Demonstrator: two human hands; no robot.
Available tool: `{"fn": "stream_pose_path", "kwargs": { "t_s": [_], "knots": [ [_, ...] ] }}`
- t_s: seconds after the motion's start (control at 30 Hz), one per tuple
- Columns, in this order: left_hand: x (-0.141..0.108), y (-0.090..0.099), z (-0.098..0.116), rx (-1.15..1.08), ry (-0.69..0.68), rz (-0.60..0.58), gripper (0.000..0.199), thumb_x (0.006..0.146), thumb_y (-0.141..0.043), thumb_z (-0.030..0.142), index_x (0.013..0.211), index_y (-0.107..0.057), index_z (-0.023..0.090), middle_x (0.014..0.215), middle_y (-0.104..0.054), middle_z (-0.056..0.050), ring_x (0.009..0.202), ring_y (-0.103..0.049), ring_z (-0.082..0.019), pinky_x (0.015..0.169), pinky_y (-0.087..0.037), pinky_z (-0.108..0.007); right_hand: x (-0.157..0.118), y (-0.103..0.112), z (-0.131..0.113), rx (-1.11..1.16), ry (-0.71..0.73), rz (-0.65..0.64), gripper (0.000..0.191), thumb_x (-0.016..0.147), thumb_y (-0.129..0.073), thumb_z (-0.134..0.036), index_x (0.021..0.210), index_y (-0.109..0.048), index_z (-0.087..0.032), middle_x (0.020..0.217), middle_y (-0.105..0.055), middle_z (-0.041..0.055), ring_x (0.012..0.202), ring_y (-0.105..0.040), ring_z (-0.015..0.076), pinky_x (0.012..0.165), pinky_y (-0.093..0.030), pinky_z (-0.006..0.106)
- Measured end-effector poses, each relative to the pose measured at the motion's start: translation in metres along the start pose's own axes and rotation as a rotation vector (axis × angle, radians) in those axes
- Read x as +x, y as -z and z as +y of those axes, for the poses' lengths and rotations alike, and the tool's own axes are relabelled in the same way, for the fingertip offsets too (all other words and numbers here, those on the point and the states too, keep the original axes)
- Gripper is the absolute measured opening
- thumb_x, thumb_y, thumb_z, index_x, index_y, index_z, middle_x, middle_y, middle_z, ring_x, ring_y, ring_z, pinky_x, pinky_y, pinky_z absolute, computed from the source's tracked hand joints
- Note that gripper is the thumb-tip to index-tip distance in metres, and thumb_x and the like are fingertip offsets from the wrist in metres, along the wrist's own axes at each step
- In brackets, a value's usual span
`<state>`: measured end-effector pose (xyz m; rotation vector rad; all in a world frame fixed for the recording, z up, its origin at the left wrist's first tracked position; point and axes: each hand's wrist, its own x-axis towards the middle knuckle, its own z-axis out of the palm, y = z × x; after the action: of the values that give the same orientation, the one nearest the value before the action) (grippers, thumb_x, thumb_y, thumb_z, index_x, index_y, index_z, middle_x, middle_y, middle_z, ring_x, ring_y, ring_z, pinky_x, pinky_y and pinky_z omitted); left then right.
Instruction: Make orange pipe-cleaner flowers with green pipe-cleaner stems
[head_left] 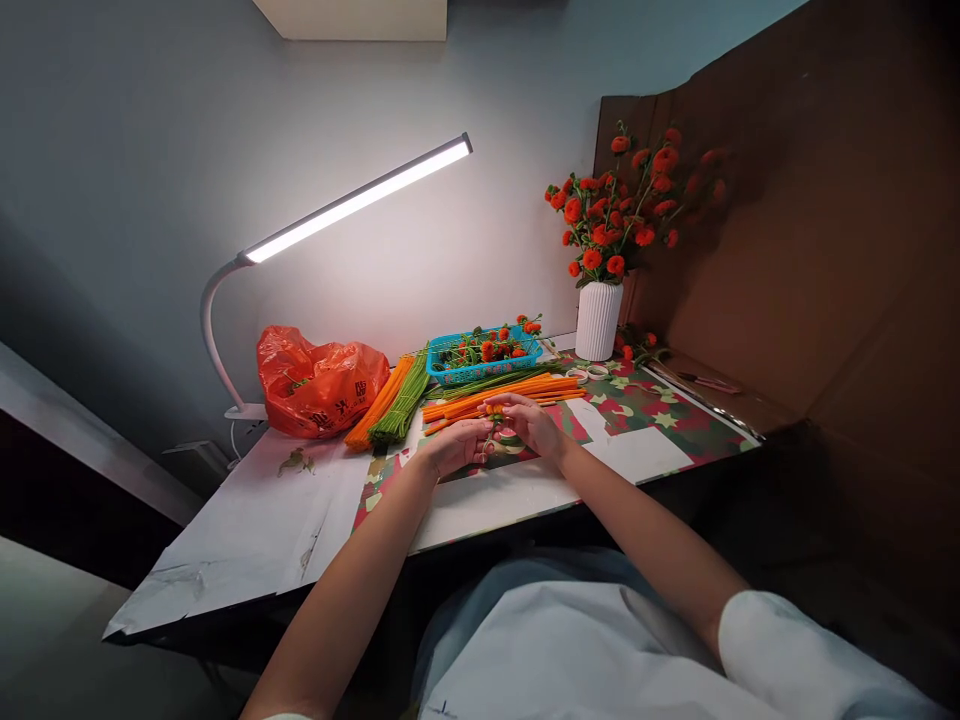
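Note:
Both hands meet over the table's near middle, around a small orange flower (495, 409) with a green base and a thin stem. My left hand (463, 446) has its fingers closed on the stem below the bloom. My right hand (531, 422) curves over from the right, its fingertips pressed together at the flower head. Just behind the hands lie loose orange stems (517, 393), with green stems (502, 381) beyond them. Fine detail between the fingers is too small to make out.
A blue basket (484, 374) holds orange flowers. Left of it are bundled green stems (401, 405), orange stems (379, 408) and a red plastic bag (322, 385). A white vase (598, 322), tape rolls (597, 372) and a tool (709, 382) are right. A lamp (360, 200) hangs above.

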<state>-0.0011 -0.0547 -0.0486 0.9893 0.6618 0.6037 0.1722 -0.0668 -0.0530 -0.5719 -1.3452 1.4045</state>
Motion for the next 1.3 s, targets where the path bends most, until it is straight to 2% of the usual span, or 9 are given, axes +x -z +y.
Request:
{"fn": "stream_pose_path", "kwargs": {
  "t_s": [0.17,0.43,0.63,0.9,1.07,1.17,1.3],
  "knots": [
    [0.001,0.000,-0.001,-0.001,-0.003,0.006,0.012,0.075,-0.068,0.019,0.083,-0.061,0.013,0.075,-0.064,-0.004,0.055,-0.057,-0.009,0.051,-0.043,-0.020,-0.001,-0.002,-0.003,-0.012,-0.005,0.014,0.024,0.070,-0.058,-0.029,0.089,-0.069,-0.020,0.098,-0.068,0.0059,0.083,-0.060,0.0158,0.062,-0.046,0.022],
    [0.003,0.001,-0.001,0.003,-0.030,0.051,0.006,0.076,-0.062,0.018,0.079,-0.059,0.013,0.068,-0.059,-0.001,0.048,-0.051,-0.007,0.045,-0.040,-0.018,-0.002,-0.002,-0.002,-0.076,-0.023,0.067,0.026,0.068,-0.068,-0.033,0.090,-0.070,-0.021,0.093,-0.067,0.0037,0.073,-0.056,0.0121,0.057,-0.042,0.020],
    [0.003,-0.005,-0.002,0.042,-0.065,0.100,0.006,0.075,-0.059,0.017,0.071,-0.057,0.013,0.061,-0.054,0.001,0.045,-0.047,-0.006,0.043,-0.038,-0.018,-0.001,-0.002,0.000,-0.134,-0.025,0.111,0.031,0.062,-0.076,-0.038,0.086,-0.070,-0.019,0.079,-0.066,0.0013,0.067,-0.054,0.0106,0.057,-0.041,0.021],
    [0.000,-0.012,-0.002,0.137,-0.111,0.143,0.010,0.069,-0.067,0.020,0.074,-0.063,0.012,0.068,-0.062,-0.002,0.048,-0.052,-0.006,0.046,-0.039,-0.018,0.005,0.002,0.006,-0.211,0.006,0.187,0.037,0.055,-0.079,-0.043,0.078,-0.069,-0.016,0.073,-0.066,0.0016,0.061,-0.055,0.0120,0.058,-0.043,0.025],
    [0.003,-0.014,-0.005,0.192,-0.169,0.220,0.017,0.065,-0.071,0.025,0.070,-0.066,0.009,0.059,-0.061,-0.002,0.042,-0.049,-0.006,0.041,-0.034,-0.018,0.005,0.001,0.008,-0.288,0.049,0.201,0.031,0.058,-0.077,-0.042,0.070,-0.069,-0.016,0.064,-0.064,0.0008,0.059,-0.054,0.0126,0.057,-0.042,0.025],
    [0.007,-0.011,-0.005,0.165,-0.234,0.292,0.013,0.065,-0.068,0.023,0.062,-0.063,0.011,0.051,-0.054,0.003,0.039,-0.043,-0.004,0.038,-0.029,-0.015,0.005,0.001,0.009,-0.313,0.074,0.220,0.029,0.067,-0.070,-0.045,0.073,-0.069,-0.017,0.070,-0.065,0.0014,0.066,-0.056,0.0139,0.060,-0.043,0.025],
    [0.011,-0.008,0.000,0.081,-0.256,0.356,0.011,0.070,-0.062,0.020,0.063,-0.060,0.013,0.054,-0.053,0.003,0.042,-0.043,-0.004,0.038,-0.031,-0.013,0.006,0.000,0.010,-0.314,0.080,0.260,0.033,0.074,-0.060,-0.046,0.088,-0.069,-0.018,0.085,-0.066,0.0030,0.073,-0.056,0.0143,0.061,-0.044,0.024]
  ]
}}
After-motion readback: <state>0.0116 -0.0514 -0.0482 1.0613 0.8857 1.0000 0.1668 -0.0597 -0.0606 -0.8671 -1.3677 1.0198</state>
